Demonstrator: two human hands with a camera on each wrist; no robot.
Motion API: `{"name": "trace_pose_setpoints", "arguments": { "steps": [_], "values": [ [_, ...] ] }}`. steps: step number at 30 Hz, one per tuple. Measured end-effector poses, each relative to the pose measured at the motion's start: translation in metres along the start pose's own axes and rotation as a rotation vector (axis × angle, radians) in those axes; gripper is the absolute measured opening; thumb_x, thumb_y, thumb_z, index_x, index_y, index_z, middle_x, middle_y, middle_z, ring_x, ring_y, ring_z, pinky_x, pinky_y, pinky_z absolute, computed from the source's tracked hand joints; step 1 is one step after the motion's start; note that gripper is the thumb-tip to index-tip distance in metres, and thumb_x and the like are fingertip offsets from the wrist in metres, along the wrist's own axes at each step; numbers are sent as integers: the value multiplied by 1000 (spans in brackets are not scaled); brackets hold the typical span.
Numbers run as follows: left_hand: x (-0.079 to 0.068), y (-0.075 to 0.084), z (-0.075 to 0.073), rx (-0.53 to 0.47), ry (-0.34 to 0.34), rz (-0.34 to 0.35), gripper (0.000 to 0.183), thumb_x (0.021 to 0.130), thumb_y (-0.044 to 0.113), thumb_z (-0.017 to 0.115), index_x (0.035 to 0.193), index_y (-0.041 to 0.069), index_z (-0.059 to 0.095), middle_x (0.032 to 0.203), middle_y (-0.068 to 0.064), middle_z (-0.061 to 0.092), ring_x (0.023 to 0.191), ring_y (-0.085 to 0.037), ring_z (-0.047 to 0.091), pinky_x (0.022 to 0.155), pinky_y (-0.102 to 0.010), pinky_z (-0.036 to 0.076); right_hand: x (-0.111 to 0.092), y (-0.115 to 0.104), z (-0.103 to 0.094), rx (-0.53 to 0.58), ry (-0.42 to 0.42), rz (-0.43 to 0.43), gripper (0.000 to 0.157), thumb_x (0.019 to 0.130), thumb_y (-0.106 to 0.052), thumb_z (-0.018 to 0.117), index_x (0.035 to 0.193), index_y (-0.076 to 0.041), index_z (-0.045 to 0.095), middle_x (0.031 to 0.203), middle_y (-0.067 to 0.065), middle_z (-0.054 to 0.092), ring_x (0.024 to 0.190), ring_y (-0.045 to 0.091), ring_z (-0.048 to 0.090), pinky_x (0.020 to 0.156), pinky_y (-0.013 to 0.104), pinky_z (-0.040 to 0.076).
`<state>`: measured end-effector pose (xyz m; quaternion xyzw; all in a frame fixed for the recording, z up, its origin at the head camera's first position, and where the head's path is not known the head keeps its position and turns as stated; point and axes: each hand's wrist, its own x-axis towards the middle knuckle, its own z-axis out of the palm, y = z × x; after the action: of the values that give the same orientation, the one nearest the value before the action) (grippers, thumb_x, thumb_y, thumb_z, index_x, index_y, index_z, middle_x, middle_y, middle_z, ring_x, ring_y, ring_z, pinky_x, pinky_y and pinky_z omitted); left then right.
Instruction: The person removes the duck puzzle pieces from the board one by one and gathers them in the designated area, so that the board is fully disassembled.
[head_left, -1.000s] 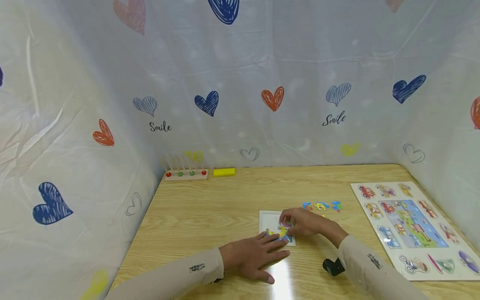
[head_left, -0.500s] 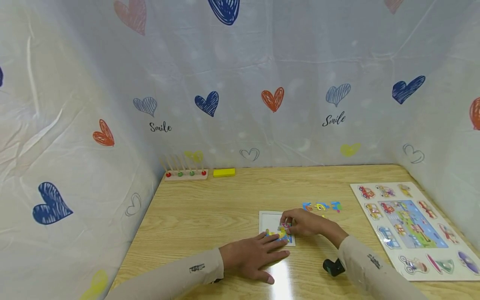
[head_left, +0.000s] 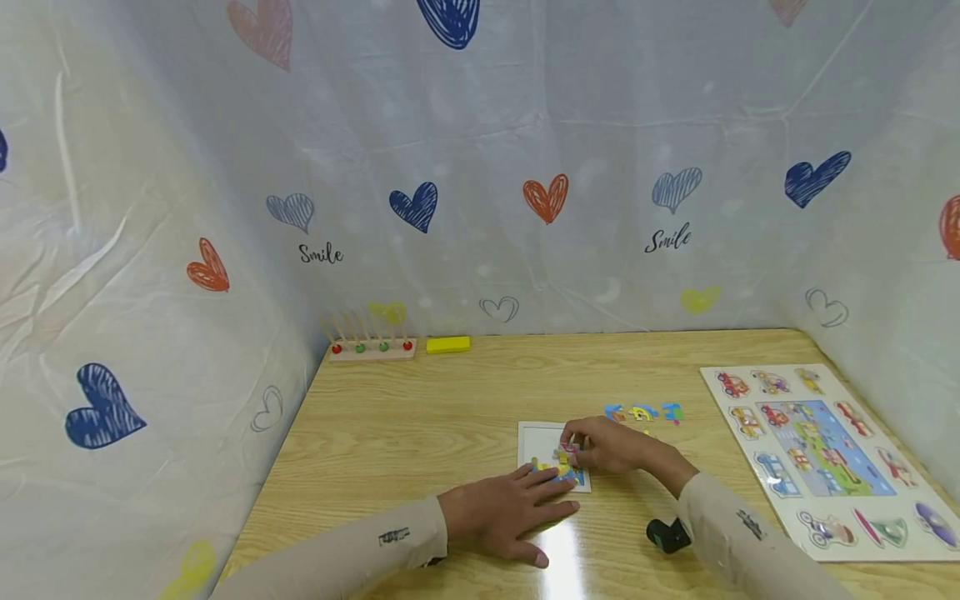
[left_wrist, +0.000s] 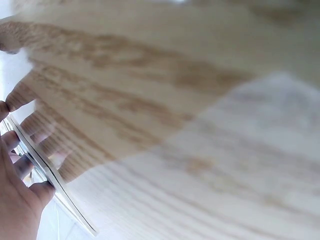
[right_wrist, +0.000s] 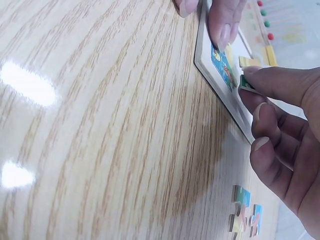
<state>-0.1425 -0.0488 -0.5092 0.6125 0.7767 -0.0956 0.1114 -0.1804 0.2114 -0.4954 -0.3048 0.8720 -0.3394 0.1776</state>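
Note:
A small white puzzle tray (head_left: 536,440) lies on the table with a few fitted pieces (right_wrist: 223,65) along its near edge. My left hand (head_left: 508,510) rests with spread, straight fingers across that edge, its fingertips on the fitted pieces. Between thumb and fingers, my right hand (head_left: 609,443) pinches a jigsaw piece (right_wrist: 246,84) over the tray. The piece is tilted in the right wrist view, beside a yellow part of the puzzle; its printed face is mostly hidden. In the left wrist view, only part of the left hand (left_wrist: 20,195) shows at the tray's edge.
Several loose jigsaw pieces (head_left: 643,412) lie beyond the right hand. A large vehicle peg puzzle (head_left: 840,467) occupies the table's right side. A black object (head_left: 667,535) sits near the right sleeve. At the back left stand a bead stacker (head_left: 372,350) and a yellow block (head_left: 448,345).
My right hand and the pinched piece have shifted very slightly at the tray. The left hand stays in place.

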Motion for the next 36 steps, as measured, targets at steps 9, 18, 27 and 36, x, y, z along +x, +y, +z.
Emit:
{"name": "trace_pose_setpoints", "arguments": {
  "steps": [9, 18, 27, 36],
  "values": [
    [3, -2, 2, 6, -9, 3, 77, 101, 68, 21, 163, 27, 4, 171, 0, -3, 157, -24, 4, 126, -43, 15, -1, 3, -1, 6, 16, -21, 7, 99, -16, 65, 105, -13, 66, 100, 1, 67, 85, 9, 59, 73, 26, 50],
    [2, -1, 0, -11, -20, 4, 76, 101, 68, 22, 163, 27, 4, 171, 0, -3, 157, -24, 4, 126, -44, 15, -5, 6, -1, 10, 31, -56, 9, 100, -17, 63, 105, -11, 68, 101, 2, 68, 84, 7, 58, 73, 24, 51],
    [3, -2, 1, 3, -14, 2, 77, 101, 68, 22, 163, 27, 5, 171, 0, -2, 157, -23, 4, 126, -43, 15, -10, 7, -3, 11, 43, -30, 13, 101, -18, 63, 110, -9, 66, 100, 2, 68, 86, 9, 61, 74, 25, 51],
    [1, 0, -3, 5, -12, 5, 76, 102, 67, 23, 164, 26, 8, 171, -1, 0, 157, -25, 6, 126, -44, 16, -15, 12, -1, 9, 67, -46, 19, 102, -19, 61, 117, -9, 64, 99, 2, 67, 84, 8, 60, 73, 26, 51]
  ]
}}
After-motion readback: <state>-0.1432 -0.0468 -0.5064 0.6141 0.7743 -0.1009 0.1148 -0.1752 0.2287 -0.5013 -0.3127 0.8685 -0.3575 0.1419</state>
